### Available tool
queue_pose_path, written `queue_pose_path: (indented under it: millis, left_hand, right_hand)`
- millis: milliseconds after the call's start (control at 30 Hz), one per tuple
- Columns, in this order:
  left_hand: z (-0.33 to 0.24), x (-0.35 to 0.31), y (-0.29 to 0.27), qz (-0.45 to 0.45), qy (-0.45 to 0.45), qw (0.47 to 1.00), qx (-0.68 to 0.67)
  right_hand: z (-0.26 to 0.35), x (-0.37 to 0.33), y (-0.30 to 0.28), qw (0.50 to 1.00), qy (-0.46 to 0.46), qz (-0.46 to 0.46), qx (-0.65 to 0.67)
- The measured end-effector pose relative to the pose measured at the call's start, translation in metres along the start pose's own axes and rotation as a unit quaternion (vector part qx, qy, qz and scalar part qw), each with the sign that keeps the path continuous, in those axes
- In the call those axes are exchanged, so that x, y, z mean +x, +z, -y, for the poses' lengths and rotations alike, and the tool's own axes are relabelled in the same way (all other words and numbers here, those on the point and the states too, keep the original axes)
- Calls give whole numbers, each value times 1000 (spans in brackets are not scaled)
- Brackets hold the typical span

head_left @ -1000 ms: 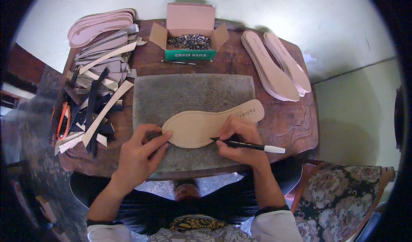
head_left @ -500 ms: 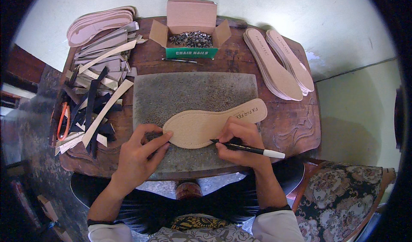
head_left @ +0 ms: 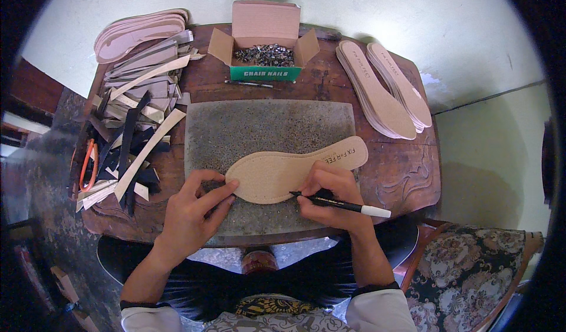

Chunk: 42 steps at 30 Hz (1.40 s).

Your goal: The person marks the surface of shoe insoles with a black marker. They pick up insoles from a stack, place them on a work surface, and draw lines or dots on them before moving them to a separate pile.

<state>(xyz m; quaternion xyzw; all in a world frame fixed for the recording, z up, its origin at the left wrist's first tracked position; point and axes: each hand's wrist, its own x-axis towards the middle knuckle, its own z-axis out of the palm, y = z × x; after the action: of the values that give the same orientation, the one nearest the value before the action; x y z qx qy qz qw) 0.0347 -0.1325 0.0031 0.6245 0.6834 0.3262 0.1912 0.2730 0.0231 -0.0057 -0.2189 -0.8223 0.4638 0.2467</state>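
Note:
A tan insole (head_left: 271, 176) with a stitched border lies across a dark grey rough slab (head_left: 236, 120), its wide toe end to the left and its narrow heel to the upper right. My left hand (head_left: 197, 205) pinches the insole's toe edge between thumb and fingers. In my right hand (head_left: 330, 193) is a black marker pen (head_left: 339, 203) with a white end, held like a writing tool. Its tip meets the insole's near edge, right of the toe area. The fingers of that hand rest partly over the insole's middle.
Two stacks of insoles (head_left: 377, 93) lie at the right. At the back stands an open green box (head_left: 265, 73) of small metal nails, a thin pen-like tool (head_left: 250, 84) before it. Leather strips (head_left: 150, 137), orange-handled scissors (head_left: 88, 166) and pinkish sole pieces (head_left: 141, 31) crowd the left.
The view has shifted very slightly. Both hands, the insole and the marker pen keep nearly the same places.

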Motion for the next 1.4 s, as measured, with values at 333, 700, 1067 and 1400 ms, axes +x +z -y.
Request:
queue_pose_path:
  millis: [333, 700, 1067, 1400]
  left_hand:
    - [2, -1, 2, 0, -10, 1000, -13]
    - [1, 1, 0, 0, -1, 1000, -10]
    - [3, 0, 4, -12, 10, 1000, -14]
    - [3, 0, 1, 0, -2, 1000, -8]
  right_hand:
    - [-1, 0, 0, 1000, -3, 1, 1]
    - [-3, -1, -3, 1000, -1, -9, 0]
    - [-6, -2, -10, 1000, 12, -11, 11]
    - [-5, -2, -7, 1000, 7, -4, -20]
